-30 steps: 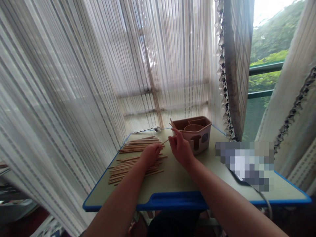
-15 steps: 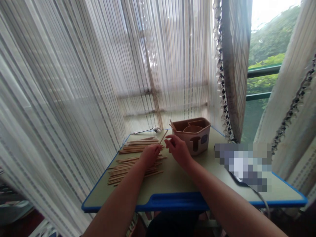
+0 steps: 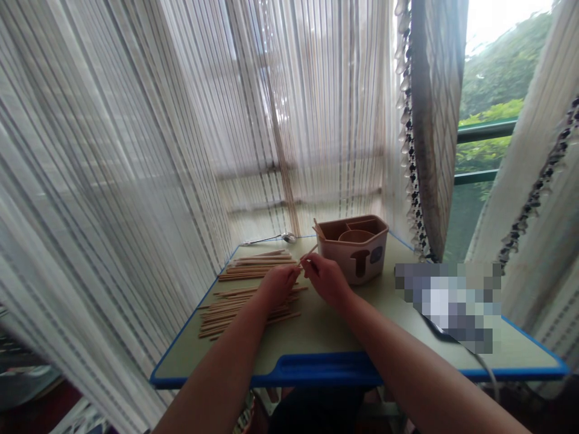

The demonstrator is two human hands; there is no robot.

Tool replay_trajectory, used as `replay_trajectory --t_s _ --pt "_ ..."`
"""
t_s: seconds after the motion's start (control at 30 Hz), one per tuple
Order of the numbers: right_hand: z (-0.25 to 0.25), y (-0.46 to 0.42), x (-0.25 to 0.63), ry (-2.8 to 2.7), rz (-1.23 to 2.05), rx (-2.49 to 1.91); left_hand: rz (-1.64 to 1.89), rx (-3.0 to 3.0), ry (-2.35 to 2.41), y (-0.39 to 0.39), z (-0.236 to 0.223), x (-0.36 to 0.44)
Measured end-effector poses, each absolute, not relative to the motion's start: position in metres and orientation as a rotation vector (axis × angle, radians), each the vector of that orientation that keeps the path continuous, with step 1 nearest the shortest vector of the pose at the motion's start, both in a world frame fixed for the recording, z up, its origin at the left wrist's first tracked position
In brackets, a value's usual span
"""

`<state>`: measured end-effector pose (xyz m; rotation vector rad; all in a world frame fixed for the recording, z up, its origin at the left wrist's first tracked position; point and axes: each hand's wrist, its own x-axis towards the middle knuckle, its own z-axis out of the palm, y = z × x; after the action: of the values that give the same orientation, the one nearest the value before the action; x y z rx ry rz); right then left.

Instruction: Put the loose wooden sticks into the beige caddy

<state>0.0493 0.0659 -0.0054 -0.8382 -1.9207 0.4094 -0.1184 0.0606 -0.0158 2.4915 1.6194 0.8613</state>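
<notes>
Left hand (image 3: 279,283) pinches one thin stick (image 3: 312,250) in its fingertips above the table (image 3: 325,328), the stick slanting up toward the far edge; right hand (image 3: 328,276) has its fingers curled at the same stick, whether gripping or merely touching cannot be told. Loose sticks (image 3: 226,313) lie in two groups along the left edge, the nearer one partly under the left forearm. Holder (image 3: 373,256) stands by the far right corner, sticks leaning in its left end; ladle (image 3: 266,240) lies by the far left corner.
</notes>
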Motion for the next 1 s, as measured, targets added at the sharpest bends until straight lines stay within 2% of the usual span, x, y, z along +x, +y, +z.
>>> replay_trajectory --t_s 0.13,0.33,0.57,0.77,1.0 --pt "-0.004 0.063 0.056 -1.796 0.267 -0.830 0.822 2.538 1.710 0.061 -0.018 -0.120" --pt "0.011 0.064 0.078 -1.285 -0.008 -0.466 0.792 2.512 1.744 0.062 -0.021 -0.121" --pt "0.035 0.068 0.103 -0.988 -0.153 -0.539 0.768 2.542 1.734 0.063 -0.023 -0.122" --pt "0.029 0.078 0.106 -1.165 -0.172 -0.775 0.764 2.539 1.739 0.066 -0.026 -0.124" --pt "0.027 0.083 0.099 -1.470 -0.350 -1.027 0.790 2.499 1.795 0.067 -0.027 -0.125"
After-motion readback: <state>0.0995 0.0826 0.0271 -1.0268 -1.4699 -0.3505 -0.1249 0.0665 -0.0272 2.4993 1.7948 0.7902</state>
